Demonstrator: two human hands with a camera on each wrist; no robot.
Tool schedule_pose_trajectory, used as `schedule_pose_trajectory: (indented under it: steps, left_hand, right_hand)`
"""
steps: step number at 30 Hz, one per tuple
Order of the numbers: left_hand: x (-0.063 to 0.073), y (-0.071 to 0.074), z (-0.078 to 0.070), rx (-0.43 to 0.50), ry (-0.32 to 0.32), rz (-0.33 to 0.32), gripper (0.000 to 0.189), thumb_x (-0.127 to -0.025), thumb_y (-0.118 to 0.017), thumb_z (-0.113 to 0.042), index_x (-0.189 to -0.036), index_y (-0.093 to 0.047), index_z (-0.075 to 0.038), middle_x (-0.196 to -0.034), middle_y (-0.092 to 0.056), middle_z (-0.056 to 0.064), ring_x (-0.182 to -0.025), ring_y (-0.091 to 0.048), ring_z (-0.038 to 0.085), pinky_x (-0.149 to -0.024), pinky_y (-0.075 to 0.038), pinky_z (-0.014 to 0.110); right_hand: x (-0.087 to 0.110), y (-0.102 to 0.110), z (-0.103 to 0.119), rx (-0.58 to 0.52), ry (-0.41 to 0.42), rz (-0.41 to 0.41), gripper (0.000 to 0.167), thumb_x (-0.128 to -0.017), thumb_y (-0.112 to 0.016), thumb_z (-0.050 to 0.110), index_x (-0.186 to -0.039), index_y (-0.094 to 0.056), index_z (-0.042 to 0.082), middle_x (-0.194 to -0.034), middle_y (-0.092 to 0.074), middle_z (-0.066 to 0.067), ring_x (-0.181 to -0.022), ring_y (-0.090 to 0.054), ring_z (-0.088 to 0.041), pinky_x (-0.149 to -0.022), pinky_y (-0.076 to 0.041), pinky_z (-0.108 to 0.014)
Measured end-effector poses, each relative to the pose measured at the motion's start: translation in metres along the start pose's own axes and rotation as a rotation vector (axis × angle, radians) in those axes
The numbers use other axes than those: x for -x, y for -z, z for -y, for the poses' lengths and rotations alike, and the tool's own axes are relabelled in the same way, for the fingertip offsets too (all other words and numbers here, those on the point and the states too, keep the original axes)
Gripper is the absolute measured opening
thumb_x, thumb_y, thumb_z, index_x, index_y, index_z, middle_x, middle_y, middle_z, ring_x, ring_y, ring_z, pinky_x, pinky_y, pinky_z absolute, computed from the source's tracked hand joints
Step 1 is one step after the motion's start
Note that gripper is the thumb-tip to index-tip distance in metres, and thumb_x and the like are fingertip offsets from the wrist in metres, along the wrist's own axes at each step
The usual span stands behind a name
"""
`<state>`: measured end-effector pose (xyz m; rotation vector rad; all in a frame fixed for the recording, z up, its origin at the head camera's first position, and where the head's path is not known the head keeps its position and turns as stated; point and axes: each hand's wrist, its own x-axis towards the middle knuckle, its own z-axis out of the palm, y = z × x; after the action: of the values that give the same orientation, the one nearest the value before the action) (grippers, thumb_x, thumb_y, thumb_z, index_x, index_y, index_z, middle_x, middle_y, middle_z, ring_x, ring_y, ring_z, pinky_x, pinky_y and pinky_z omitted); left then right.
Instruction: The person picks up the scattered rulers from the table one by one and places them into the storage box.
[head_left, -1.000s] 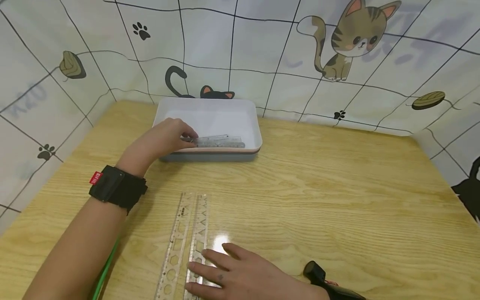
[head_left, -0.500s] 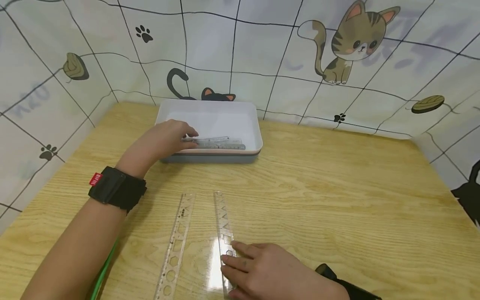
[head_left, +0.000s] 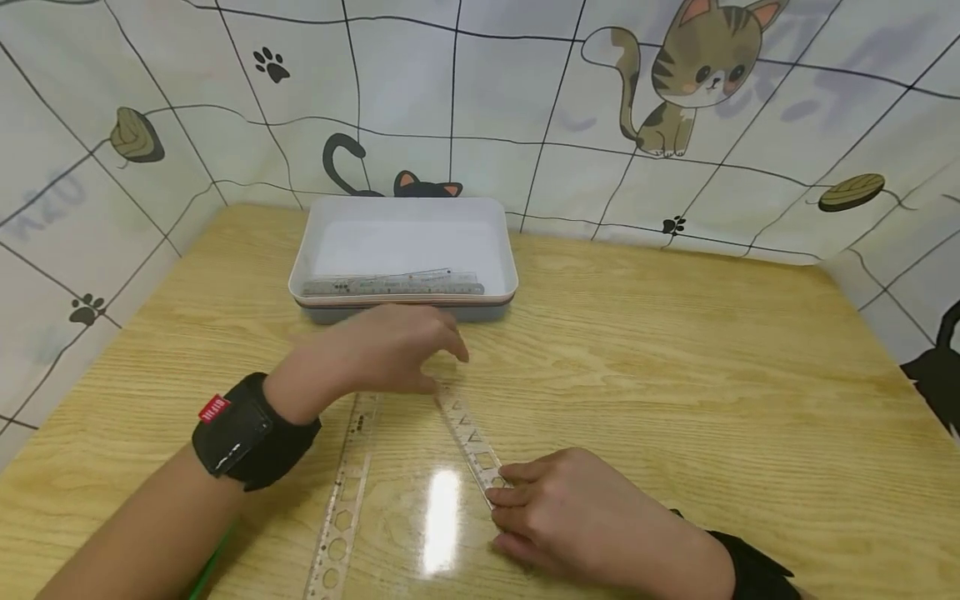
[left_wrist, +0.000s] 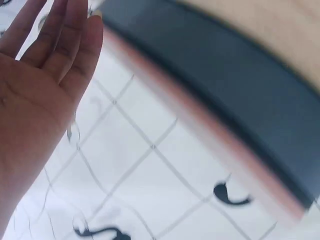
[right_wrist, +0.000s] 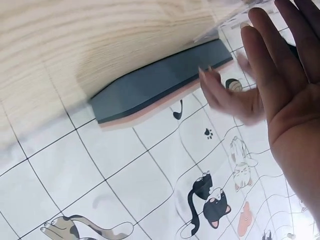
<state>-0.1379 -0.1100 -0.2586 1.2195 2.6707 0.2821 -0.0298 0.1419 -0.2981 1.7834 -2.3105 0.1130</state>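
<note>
A clear plastic ruler [head_left: 469, 435] with cut-out shapes slants across the table in the head view. My right hand [head_left: 577, 517] has its fingers laid on the near part of it, hiding that end. Those fingers look fairly straight in the right wrist view. My left hand [head_left: 382, 350] hovers in front of the box, fingers loosely spread, with nothing held. Its thumb is close to the ruler's far end; I cannot tell whether they touch. A second clear ruler [head_left: 343, 508] lies to the left, its far tip near the left wrist. More rulers [head_left: 393, 284] lie inside the white box [head_left: 405, 312].
The box has a white inside and a grey outer wall [left_wrist: 225, 75], and stands at the back of the wooden table [head_left: 675, 375]. A cat-patterned cloth [head_left: 510, 100] rises behind. Something thin and green [head_left: 212, 567] shows beside the left forearm.
My left hand has come out of the box toward the front right, leaving the rulers inside. My right hand has slid one ruler rightward, away from the other, and turned it aslant.
</note>
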Motion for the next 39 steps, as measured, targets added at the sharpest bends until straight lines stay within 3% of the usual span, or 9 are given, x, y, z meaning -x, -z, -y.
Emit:
schedule_pose_trajectory:
  steps: [5,10,15,17,20,24,29,34,39]
  left_hand:
    - [-0.012,-0.021,-0.007,0.019,-0.074,0.101,0.023,-0.077,-0.085,-0.016,-0.100,-0.078,-0.015,-0.105,-0.070,0.000,-0.099,-0.064,0.018,-0.087,-0.054,0.032]
    - [-0.013,-0.022,-0.008,0.089,0.013,0.208,0.025,-0.076,-0.088,-0.018,-0.098,-0.076,-0.017,-0.101,-0.067,-0.003,-0.093,-0.059,0.014,-0.084,-0.053,0.030]
    - [-0.010,-0.020,-0.008,0.146,0.051,0.258,0.026,-0.076,-0.089,-0.019,-0.096,-0.073,-0.016,-0.095,-0.065,-0.005,-0.085,-0.057,0.010,-0.080,-0.053,0.026]
    - [-0.010,-0.020,-0.008,0.169,0.067,0.276,0.024,-0.077,-0.089,-0.019,-0.093,-0.071,-0.016,-0.091,-0.065,-0.006,-0.080,-0.056,0.008,-0.076,-0.051,0.024]
    - [-0.009,-0.020,-0.008,0.212,0.097,0.298,0.022,-0.078,-0.087,-0.016,-0.089,-0.068,-0.016,-0.085,-0.063,-0.006,-0.075,-0.053,0.008,-0.071,-0.047,0.023]
    - [-0.009,-0.021,-0.007,0.245,0.083,0.296,0.019,-0.080,-0.085,-0.013,-0.090,-0.069,-0.016,-0.084,-0.064,-0.006,-0.074,-0.054,0.007,-0.070,-0.047,0.021]
    - [-0.008,-0.020,-0.007,0.260,0.049,0.268,0.010,-0.084,-0.080,-0.009,-0.085,-0.075,-0.018,-0.079,-0.067,-0.008,-0.071,-0.055,0.005,-0.068,-0.048,0.021]
    - [-0.005,-0.016,-0.008,0.271,0.003,0.245,0.018,-0.090,-0.075,-0.014,-0.073,-0.071,-0.019,-0.068,-0.059,-0.012,-0.063,-0.046,0.004,-0.062,-0.041,0.021]
    - [-0.005,-0.014,-0.012,0.340,-0.083,0.259,0.023,-0.096,-0.069,-0.034,-0.080,-0.076,-0.018,-0.069,-0.061,-0.013,-0.059,-0.045,-0.001,-0.059,-0.041,0.018]
  right_hand:
    - [0.005,0.006,-0.006,-0.052,-0.030,0.044,0.013,-0.090,-0.076,0.036,-0.082,-0.079,0.025,-0.099,-0.079,0.012,-0.094,-0.074,-0.003,-0.080,-0.060,-0.021]
    - [0.006,0.007,-0.010,-0.060,-0.057,0.036,0.013,-0.085,-0.081,0.032,-0.074,-0.075,0.027,-0.091,-0.078,0.015,-0.087,-0.072,0.002,-0.077,-0.059,-0.019]
    - [0.004,0.005,-0.012,-0.053,-0.156,-0.019,0.027,-0.081,-0.081,0.020,-0.065,-0.061,0.027,-0.062,-0.059,0.020,-0.055,-0.045,0.009,-0.049,-0.039,-0.011]
    - [0.004,0.005,-0.014,-0.067,-0.227,-0.013,0.024,-0.081,-0.081,0.015,-0.071,-0.062,0.024,-0.066,-0.059,0.017,-0.055,-0.045,0.007,-0.048,-0.037,-0.012]
    - [0.005,0.005,-0.017,-0.095,-0.338,0.010,0.018,-0.080,-0.085,0.014,-0.088,-0.071,0.022,-0.082,-0.068,0.014,-0.064,-0.059,0.003,-0.052,-0.046,-0.015]
    - [0.007,0.004,-0.023,-0.122,-0.481,0.057,0.035,-0.076,-0.089,0.017,-0.108,-0.074,0.019,-0.096,-0.068,0.008,-0.065,-0.061,-0.001,-0.054,-0.047,-0.016]
    - [0.008,0.003,-0.029,-0.124,-0.606,0.071,0.031,-0.077,-0.088,0.017,-0.105,-0.075,0.020,-0.092,-0.069,0.009,-0.063,-0.060,0.000,-0.052,-0.044,-0.016]
    - [0.009,0.004,-0.031,-0.078,-0.607,-0.018,0.020,-0.076,-0.088,0.011,-0.085,-0.074,0.023,-0.078,-0.068,0.013,-0.060,-0.058,0.003,-0.051,-0.041,-0.014]
    - [0.007,0.004,-0.032,0.023,-0.503,-0.169,0.022,-0.071,-0.090,0.007,-0.079,-0.076,0.021,-0.069,-0.062,0.012,-0.056,-0.050,0.003,-0.047,-0.033,-0.010]
